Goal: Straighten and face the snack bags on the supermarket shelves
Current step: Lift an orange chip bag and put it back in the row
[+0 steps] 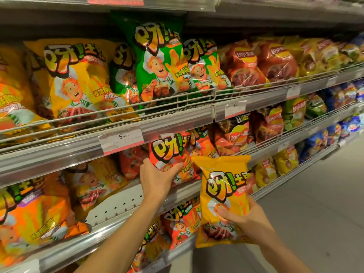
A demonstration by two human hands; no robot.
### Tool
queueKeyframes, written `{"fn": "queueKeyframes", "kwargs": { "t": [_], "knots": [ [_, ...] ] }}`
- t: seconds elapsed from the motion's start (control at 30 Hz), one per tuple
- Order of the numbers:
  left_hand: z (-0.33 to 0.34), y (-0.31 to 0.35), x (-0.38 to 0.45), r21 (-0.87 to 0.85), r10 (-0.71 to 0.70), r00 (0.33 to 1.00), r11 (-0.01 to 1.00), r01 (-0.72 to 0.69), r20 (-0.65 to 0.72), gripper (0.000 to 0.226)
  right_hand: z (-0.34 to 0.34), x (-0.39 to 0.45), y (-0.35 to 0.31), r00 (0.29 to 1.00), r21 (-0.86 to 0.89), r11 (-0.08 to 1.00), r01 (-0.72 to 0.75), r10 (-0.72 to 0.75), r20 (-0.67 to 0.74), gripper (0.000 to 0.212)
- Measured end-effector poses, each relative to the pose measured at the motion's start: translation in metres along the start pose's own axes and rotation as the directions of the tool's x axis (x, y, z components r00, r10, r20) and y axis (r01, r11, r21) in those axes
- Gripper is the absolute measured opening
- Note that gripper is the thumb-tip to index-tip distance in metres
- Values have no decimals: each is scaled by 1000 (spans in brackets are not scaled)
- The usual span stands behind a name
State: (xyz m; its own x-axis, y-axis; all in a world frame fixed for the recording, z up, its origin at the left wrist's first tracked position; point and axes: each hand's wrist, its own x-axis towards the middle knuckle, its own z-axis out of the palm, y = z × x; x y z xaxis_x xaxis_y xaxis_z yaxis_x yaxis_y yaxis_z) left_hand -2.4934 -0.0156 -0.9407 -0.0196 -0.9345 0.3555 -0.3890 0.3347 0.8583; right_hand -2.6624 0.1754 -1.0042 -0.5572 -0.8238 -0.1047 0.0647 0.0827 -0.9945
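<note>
My right hand [244,221] grips a yellow snack bag [222,194] by its lower part, upright in front of the shelves and off them. My left hand [157,178] holds the lower left side of a red-orange snack bag [169,150] standing on the middle shelf [122,201], thumb and fingers wrapped round its edge. Beside that bag the shelf shows a bare white perforated stretch. More yellow and orange bags [39,213] stand to the left on the same shelf.
The upper shelf [177,119] carries yellow bags [76,81], green bags [157,62] and red Lay's bags [244,64] behind a wire rail. A price tag [121,140] hangs on its edge. Lower shelves hold more bags. The grey aisle floor [315,203] lies to the right.
</note>
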Motion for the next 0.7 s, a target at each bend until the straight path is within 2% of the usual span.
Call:
{"fn": "queueKeyframes", "kwargs": {
  "t": [0.17,0.4,0.57,0.7],
  "knots": [
    [1,10,11,56,-11,1000,998,10,18,83,8,-11,-8,1000,-7,1000,16,-16,14,78],
    [2,-7,3,-17,-14,999,1000,15,49,76,14,-31,-21,999,-28,998,49,-49,7,75],
    [-2,-7,-6,65,-127,987,991,121,97,104,15,-46,-29,999,-57,997,44,-42,33,79],
    [-19,-8,-9,107,-106,983,990,90,151,99,22,-54,-34,997,-66,996,63,-59,51,77]
  ]
}}
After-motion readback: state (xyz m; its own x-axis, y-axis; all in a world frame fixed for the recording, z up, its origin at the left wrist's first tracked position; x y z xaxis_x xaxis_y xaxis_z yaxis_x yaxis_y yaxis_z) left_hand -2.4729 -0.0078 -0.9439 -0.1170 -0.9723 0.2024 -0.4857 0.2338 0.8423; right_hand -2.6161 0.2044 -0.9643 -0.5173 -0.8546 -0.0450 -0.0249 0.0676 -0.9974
